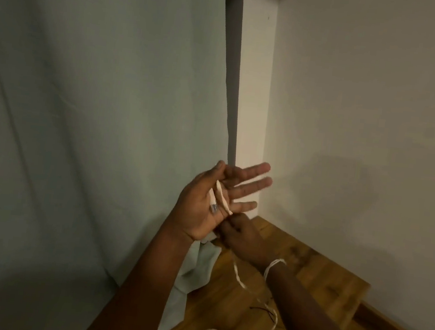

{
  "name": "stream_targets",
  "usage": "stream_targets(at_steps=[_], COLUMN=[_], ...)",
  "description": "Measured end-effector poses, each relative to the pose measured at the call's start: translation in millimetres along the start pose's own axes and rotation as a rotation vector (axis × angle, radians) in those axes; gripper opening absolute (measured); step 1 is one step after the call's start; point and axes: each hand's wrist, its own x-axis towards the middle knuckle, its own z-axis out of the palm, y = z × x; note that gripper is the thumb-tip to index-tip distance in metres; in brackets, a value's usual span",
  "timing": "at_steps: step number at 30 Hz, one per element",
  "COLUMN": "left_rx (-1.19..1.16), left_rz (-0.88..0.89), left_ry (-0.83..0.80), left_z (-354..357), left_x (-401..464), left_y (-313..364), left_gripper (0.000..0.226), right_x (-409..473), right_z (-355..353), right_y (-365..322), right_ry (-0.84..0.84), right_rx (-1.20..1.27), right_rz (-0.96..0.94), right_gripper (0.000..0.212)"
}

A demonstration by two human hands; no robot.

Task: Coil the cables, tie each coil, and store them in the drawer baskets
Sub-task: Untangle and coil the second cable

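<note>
Left hand (206, 204) spread — right hand (240, 238) wraps white cable (221, 196) around it.

Braided white cable (239, 276); wood-grain tabletop (320, 271), slight sheen; matt cloth curtain (93, 123).

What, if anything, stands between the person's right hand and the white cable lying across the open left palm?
Nothing visible does. The right hand is directly below the left hand, its fingers already at the lower end of the white cable. The left fingers are spread open, not covering the cable.
</note>
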Motion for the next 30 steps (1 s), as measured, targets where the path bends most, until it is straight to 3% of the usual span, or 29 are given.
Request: stream_targets(at_steps=[3, 5, 7, 9, 10, 13, 15, 17, 19, 22, 25, 27, 30], left_rx=[0.620, 1.158, 1.649, 1.852, 1.777, 1.131, 0.652, 0.140, -0.138, -0.215, -0.167, 0.122, 0.878], left_rz=[0.120, 0.204, 0.049, -0.231, -0.343, -0.515, -0.453, -0.403, -0.310, -0.058, 0.041, 0.085, 0.038], left_ry=[0.267, 0.383, 0.341, 0.282, 0.247, 0.177, 0.131, -0.025, -0.126, -0.090, -0.009, 0.165, 0.425], left_z=[-11, -30, -55, -69, -70, -55, -44, -39, -31, -21, -14, -19, -36], left_x=[10, 14, 13, 4, -3, -20, -23, -21, -14, 1, 14, 16, 10], left_y=[7, 11, 13, 13, 10, 4, 4, 1, -4, -12, -2, 6, 6], left_gripper=[0.037, 0.031, 0.031, 0.034, 0.039, 0.060, 0.065, 0.060, 0.049, 0.042, 0.040, 0.039, 0.034], right_x=[-7, -11, -12, -8, -5, 4, 9, 14, 18, 15, 6, -1, -5], right_z=[7, 3, -7, -23, -32, -61, -68, -61, -48, -22, -4, -2, -14], right_y=[-4, -4, -1, -1, -3, -19, -27, -27, -28, -31, -30, -23, -7], right_ry=[-0.280, -0.477, -0.524, -0.393, -0.292, -0.017, 0.082, 0.154, 0.156, 0.059, -0.137, -0.291, -0.334], right_rx=[0.074, -0.063, -0.270, -0.375, -0.375, -0.240, -0.174, -0.106, -0.010, 0.070, 0.013, -0.002, -0.227], right_rz=[0.114, 0.121, 0.062, 0.001, -0.035, -0.117, -0.174, -0.182, -0.190, -0.127, 0.029, 0.036, 0.031], right_gripper=[0.025, 0.020, 0.020, 0.019, 0.019, 0.012, 0.010, 0.012, 0.017, 0.020, 0.029, 0.027, 0.032])
